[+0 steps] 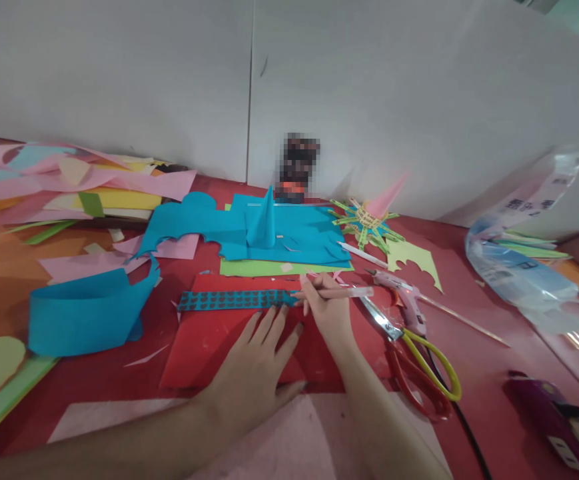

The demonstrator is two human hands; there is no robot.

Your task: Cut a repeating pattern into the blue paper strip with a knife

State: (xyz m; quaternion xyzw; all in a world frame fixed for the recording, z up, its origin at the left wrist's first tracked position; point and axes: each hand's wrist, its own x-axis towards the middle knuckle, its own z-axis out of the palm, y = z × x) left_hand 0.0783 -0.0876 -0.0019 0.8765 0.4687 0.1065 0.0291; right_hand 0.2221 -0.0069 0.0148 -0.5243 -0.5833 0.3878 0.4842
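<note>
My right hand (326, 313) is closed around a pen (352, 292), its tip near the right end of a blue paper strip (234, 300). Rows of small dark curved marks cover most of that strip. Flat beside it, with fingers spread, my left hand (256, 363) presses on the red sheet (194, 353), fingertips at the strip's lower edge. Behind the strip, a blue paper cone (264, 223) stands on blue sheets (309, 230). To the right of my right hand lie scissors (394, 330) with one red and one yellow handle.
A glue gun (404, 300), a white pen (364, 255) and a paper piece with a pink cone (386, 197) are at the right. A blue paper band (79, 313) and paper scraps (94, 180) occupy the left. A plastic bag (509, 247) and a purple power strip (552, 420) lie far right.
</note>
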